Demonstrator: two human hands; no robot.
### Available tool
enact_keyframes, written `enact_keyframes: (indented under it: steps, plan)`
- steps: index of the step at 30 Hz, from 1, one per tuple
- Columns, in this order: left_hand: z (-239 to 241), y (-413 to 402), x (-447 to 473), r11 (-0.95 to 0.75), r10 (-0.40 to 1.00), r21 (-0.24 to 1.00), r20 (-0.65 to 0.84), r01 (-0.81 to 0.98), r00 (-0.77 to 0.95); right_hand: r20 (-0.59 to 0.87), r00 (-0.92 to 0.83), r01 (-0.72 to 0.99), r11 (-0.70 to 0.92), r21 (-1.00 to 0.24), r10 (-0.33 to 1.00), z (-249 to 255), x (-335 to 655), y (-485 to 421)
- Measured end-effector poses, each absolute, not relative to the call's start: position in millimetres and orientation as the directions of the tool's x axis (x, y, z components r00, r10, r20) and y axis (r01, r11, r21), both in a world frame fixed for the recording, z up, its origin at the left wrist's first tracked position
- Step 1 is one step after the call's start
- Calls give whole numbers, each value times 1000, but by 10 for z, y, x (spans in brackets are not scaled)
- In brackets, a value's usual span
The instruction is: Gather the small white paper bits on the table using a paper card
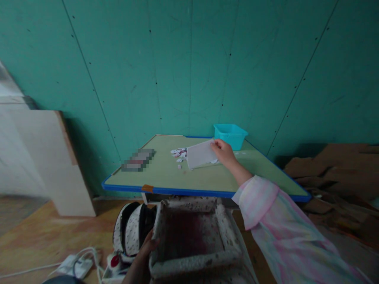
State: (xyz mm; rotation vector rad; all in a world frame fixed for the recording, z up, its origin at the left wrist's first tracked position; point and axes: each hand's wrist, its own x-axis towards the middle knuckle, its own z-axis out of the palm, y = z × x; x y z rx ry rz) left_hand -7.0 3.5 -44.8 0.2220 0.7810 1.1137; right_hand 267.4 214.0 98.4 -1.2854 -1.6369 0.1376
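My right hand pinches the right end of a pale, thin, flat rectangular panel with rounded corners. The panel is tilted up over the table; whether its lower edge touches the top is unclear. Behind it and to its left lie several small white pieces with darker marks, partly hidden by the panel. Low in the view, my left hand is closed at the left rim of an open, padded box in white speckled fabric. Its fingertips are mostly out of sight. Reddish-brown shows inside the box.
The blue-edged table stands against a green wall. On it are a turquoise basin and a pixelated flat object. A spotted bag, power strip and cables lie left. Cardboard is heaped right; a board leans left.
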Motion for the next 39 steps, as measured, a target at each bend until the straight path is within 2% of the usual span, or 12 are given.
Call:
enact_keyframes:
  steps: [6, 15, 21, 26, 30, 33, 36, 39]
  plan:
    - [-438, 45, -57, 430, 879, 539, -432, -724, 201, 671, 162, 713, 384, -587, 723, 1005, 2729, 2138]
    - [-313, 4, -6, 424, 879, 586, -450, -690, 159, 645, -81, 675, 518, -525, 760, 943, 2421, 2042]
    - [-211, -55, 72, 397, 890, 616, -441, -681, 119, 623, -88, 601, 540, -589, 778, 918, 2433, 2072]
    - [-272, -35, 34, 449, 862, 512, -465, -732, 203, 612, -45, 554, 530, -642, 790, 912, 2492, 2116]
    - [-350, 10, 1, 405, 879, 541, -453, -737, 150, 597, -72, 519, 541, -662, 799, 928, 2484, 2097]
    - [-327, -10, 7, 433, 867, 541, -469, -721, 169, 588, -67, 473, 544, -693, 806, 950, 2486, 2079]
    - [-274, -43, 9, 470, 839, 527, -517, -708, 172, 590, -47, 484, 535, -693, 806, 951, 2500, 2088]
    - [-241, -46, -3, 443, 850, 516, -501, -733, 161, 590, -47, 526, 522, -671, 806, 930, 2505, 2111]
